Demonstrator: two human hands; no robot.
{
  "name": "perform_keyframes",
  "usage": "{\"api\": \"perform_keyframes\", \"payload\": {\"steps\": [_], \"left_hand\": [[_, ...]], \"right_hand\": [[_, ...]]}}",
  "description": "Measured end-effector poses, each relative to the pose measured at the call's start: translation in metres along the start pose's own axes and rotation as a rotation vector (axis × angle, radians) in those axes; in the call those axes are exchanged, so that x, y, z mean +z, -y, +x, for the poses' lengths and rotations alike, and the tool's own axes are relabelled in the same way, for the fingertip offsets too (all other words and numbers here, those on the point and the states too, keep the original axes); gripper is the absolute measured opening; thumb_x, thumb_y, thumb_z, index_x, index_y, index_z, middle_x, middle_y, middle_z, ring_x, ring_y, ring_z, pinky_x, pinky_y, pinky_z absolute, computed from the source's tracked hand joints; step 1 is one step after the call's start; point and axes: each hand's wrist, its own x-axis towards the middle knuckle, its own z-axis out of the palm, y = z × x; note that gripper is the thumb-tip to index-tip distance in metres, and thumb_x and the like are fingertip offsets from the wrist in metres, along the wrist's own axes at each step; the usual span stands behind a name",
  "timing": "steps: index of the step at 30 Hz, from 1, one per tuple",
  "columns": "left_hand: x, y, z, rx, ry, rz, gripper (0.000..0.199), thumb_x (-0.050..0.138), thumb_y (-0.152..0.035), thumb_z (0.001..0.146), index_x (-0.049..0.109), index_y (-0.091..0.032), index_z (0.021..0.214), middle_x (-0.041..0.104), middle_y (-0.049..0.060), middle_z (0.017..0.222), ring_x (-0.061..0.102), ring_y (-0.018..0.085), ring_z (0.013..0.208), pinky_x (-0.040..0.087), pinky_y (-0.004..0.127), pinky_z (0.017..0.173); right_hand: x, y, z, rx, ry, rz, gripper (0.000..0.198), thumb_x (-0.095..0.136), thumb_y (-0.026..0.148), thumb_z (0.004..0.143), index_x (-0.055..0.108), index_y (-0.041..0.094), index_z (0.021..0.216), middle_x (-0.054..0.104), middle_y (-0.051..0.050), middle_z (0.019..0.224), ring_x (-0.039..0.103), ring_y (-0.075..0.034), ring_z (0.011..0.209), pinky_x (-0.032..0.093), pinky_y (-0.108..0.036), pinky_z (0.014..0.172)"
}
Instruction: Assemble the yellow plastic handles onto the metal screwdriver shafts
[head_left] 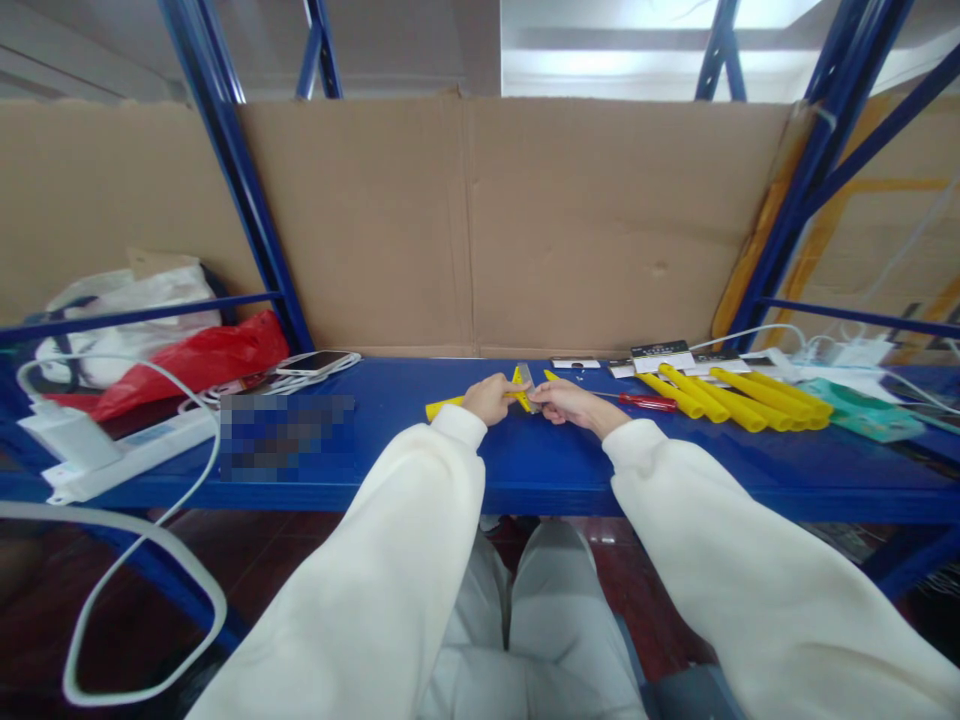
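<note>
My left hand (489, 399) is closed around the yellow handle (444, 408) of what looks like a scraper. Its yellow head (522, 378), with a greyish metal blade, points up between my hands. My right hand (568, 402) has its fingers pinched at the blade's lower edge; exactly what they grip is partly hidden. Just behind the right fingers lies a small yellow piece (551, 376). A red-handled screwdriver (649, 402) rests on the blue bench (420, 470) to the right of that hand, its shaft pointing left.
Several yellow tube handles (739, 405) lie at the right beside black-and-white cards (661, 356) and a green plastic packet (862, 410). A phone (319, 363), white cables, a power strip (150, 450) and a red bag (206, 362) occupy the left. Cardboard (525, 230) stands behind the bench.
</note>
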Motion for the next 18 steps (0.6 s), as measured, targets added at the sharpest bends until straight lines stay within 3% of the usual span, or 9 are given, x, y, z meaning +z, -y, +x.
{"api": "perform_keyframes", "payload": {"steps": [12, 18], "left_hand": [[0.0002, -0.0006, 0.0002, 0.026, -0.003, 0.002, 0.044, 0.056, -0.020, 0.096, 0.068, -0.039, 0.134, 0.066, 0.004, 0.117, 0.064, 0.022, 0.115, 0.047, 0.029, 0.100], [-0.0015, -0.0023, 0.0013, 0.027, -0.011, -0.002, 0.044, 0.056, -0.021, 0.097, 0.066, -0.037, 0.137, 0.067, 0.005, 0.116, 0.065, 0.022, 0.114, 0.048, 0.029, 0.099]], "right_hand": [[-0.0031, 0.0001, -0.0015, -0.008, 0.022, -0.026, 0.033, 0.081, 0.020, 0.079, 0.049, 0.020, 0.072, 0.044, 0.010, 0.048, 0.033, -0.003, 0.036, 0.022, -0.017, 0.037], [-0.0076, 0.0062, -0.0062, 0.012, 0.020, 0.034, 0.023, 0.073, 0.020, 0.086, 0.052, 0.019, 0.076, 0.044, 0.008, 0.049, 0.034, -0.005, 0.037, 0.023, -0.017, 0.038]]}}
